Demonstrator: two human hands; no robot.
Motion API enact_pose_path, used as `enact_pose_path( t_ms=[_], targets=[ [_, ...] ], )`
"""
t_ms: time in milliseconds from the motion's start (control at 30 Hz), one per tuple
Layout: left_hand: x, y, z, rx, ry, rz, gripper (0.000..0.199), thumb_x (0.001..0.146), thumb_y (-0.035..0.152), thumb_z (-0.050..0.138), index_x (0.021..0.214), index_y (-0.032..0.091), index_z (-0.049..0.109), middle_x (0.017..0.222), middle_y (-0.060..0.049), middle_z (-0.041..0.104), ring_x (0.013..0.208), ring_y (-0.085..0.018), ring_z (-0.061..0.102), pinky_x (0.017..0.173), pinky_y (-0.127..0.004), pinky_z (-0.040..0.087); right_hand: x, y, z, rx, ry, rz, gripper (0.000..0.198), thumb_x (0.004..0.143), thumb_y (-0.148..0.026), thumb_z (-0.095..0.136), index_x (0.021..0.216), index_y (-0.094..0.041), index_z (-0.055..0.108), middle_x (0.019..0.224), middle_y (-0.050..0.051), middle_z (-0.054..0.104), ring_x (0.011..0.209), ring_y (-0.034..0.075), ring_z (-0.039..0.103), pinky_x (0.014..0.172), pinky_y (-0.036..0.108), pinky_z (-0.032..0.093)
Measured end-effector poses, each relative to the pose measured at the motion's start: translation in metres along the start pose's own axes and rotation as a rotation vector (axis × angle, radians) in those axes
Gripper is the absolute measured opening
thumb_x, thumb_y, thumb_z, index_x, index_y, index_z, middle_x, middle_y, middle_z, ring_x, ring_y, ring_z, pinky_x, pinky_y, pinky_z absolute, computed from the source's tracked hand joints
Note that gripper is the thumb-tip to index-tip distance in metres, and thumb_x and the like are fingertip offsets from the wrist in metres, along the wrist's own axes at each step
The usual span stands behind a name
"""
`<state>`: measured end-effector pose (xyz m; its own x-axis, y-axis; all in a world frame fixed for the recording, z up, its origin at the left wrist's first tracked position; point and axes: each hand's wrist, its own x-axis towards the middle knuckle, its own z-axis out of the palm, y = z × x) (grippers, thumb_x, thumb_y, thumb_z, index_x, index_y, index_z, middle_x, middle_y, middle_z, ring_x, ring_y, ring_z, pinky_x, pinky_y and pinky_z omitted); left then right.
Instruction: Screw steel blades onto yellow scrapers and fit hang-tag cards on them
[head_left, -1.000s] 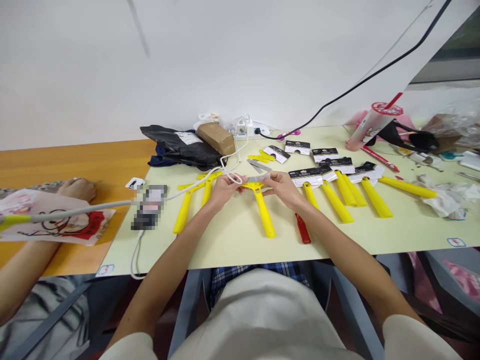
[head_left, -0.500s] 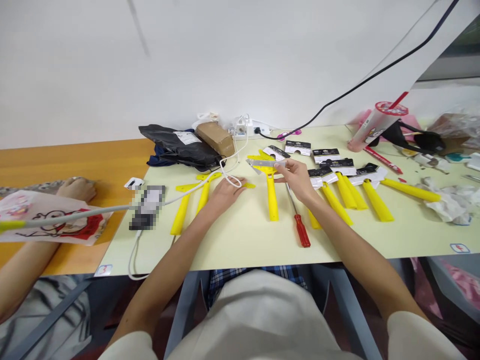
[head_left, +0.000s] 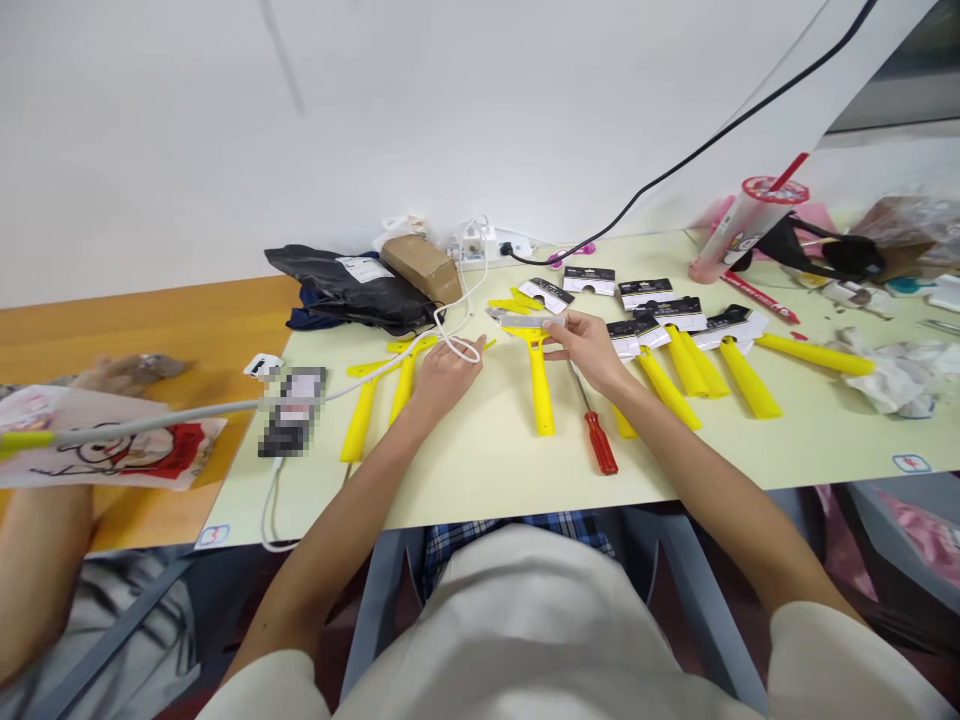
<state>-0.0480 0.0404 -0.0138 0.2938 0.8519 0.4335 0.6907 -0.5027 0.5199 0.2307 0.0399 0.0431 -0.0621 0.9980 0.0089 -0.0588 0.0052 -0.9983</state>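
My right hand [head_left: 585, 345] grips a yellow-handled scraper [head_left: 541, 395] by its head, where a grey metal blade part [head_left: 517, 319] lies across the top. The handle points down toward me. My left hand [head_left: 450, 375] is closed just left of the scraper, its fingers around a small yellow plastic piece [head_left: 490, 344], of which only the tip shows. Below my right hand lies a screwdriver [head_left: 600, 440] with a red handle. More yellow scrapers [head_left: 361, 420] rest to the left of my left hand.
Several yellow handles with black-and-white cards [head_left: 679, 315] lie to the right. A white cable [head_left: 474, 300] loops over my left hand. Behind are a black bag [head_left: 337, 285], a cardboard box [head_left: 421, 268] and a tall cup [head_left: 742, 230]. Another person's arm [head_left: 45, 560] is at left.
My left hand has closed on the small yellow piece and lifted it slightly. The right hand keeps its hold on the scraper. The view has shifted a little.
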Motion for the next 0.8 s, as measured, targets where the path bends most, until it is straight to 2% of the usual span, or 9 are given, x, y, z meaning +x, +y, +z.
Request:
enact_pose_path(
  t_ms=[133, 267, 367, 467, 567, 700, 800],
  targets=[
    [-0.002, 0.011, -0.001, -0.139, 0.119, -0.078, 0.032, 0.1, 0.035, 0.07, 0.126, 0.024, 0.084, 0.123, -0.015, 0.082, 0.12, -0.033, 0.074, 0.118, -0.049, 0.051, 0.002, -0.001, -0.001, -0.016, 0.004, 0.018, 0.045, 0.081, -0.054, 0.098, 0.084, -0.02, 0.069, 0.092, 0.006, 0.078, 0.086, 0.021, 0.081, 0.071, 0.032, 0.074],
    [-0.002, 0.024, 0.001, -0.51, 0.226, -0.316, 0.032, 0.096, 0.044, 0.078, 0.118, 0.022, 0.085, 0.122, -0.013, 0.083, 0.109, -0.029, 0.077, 0.106, -0.045, 0.058, 0.003, 0.001, -0.001, -0.029, -0.016, 0.048, 0.04, 0.082, -0.048, 0.098, 0.086, -0.02, 0.07, 0.095, 0.007, 0.079, 0.088, 0.022, 0.081, 0.07, 0.035, 0.075],
    [0.001, 0.029, 0.002, -0.894, 0.225, -0.503, 0.046, 0.082, 0.045, 0.09, 0.119, 0.019, 0.081, 0.116, -0.011, 0.082, 0.101, -0.026, 0.079, 0.098, -0.043, 0.063, 0.003, 0.003, -0.001, -0.031, -0.02, 0.069, 0.035, 0.083, -0.043, 0.098, 0.087, -0.019, 0.072, 0.096, 0.007, 0.08, 0.092, 0.023, 0.082, 0.068, 0.032, 0.075],
    [0.004, 0.035, 0.0, -1.136, 0.167, -0.548, 0.056, 0.074, 0.042, 0.094, 0.121, 0.02, 0.075, 0.113, -0.009, 0.08, 0.099, -0.023, 0.08, 0.097, -0.044, 0.064, 0.002, 0.004, 0.002, -0.025, -0.056, 0.111, 0.03, 0.086, -0.039, 0.095, 0.089, -0.019, 0.073, 0.098, 0.008, 0.082, 0.089, 0.023, 0.083, 0.07, 0.033, 0.075],
    [0.005, 0.043, -0.004, -1.174, 0.144, -0.524, 0.051, 0.077, 0.04, 0.092, 0.119, 0.023, 0.07, 0.11, -0.006, 0.077, 0.101, -0.022, 0.079, 0.096, -0.044, 0.065, -0.003, 0.003, 0.007, -0.021, -0.121, 0.166, 0.026, 0.09, -0.036, 0.091, 0.089, -0.019, 0.071, 0.098, 0.009, 0.084, 0.086, 0.023, 0.084, 0.073, 0.034, 0.074],
    [0.006, 0.049, -0.004, -1.158, 0.227, -0.535, 0.047, 0.077, 0.043, 0.092, 0.107, 0.024, 0.062, 0.098, -0.001, 0.072, 0.093, -0.019, 0.075, 0.092, -0.042, 0.065, -0.012, 0.001, 0.013, -0.019, -0.228, 0.246, 0.024, 0.094, -0.038, 0.088, 0.097, -0.02, 0.072, 0.094, 0.009, 0.085, 0.086, 0.025, 0.086, 0.078, 0.035, 0.073],
    [0.003, 0.049, 0.0, -1.115, 0.306, -0.568, 0.049, 0.074, 0.04, 0.097, 0.092, 0.023, 0.055, 0.084, 0.004, 0.066, 0.082, -0.015, 0.07, 0.089, -0.035, 0.061, -0.018, 0.001, 0.016, 0.0, -0.289, 0.288, 0.028, 0.094, -0.042, 0.089, 0.102, -0.02, 0.073, 0.095, 0.01, 0.086, 0.088, 0.026, 0.086, 0.085, 0.039, 0.073]
  ],
)
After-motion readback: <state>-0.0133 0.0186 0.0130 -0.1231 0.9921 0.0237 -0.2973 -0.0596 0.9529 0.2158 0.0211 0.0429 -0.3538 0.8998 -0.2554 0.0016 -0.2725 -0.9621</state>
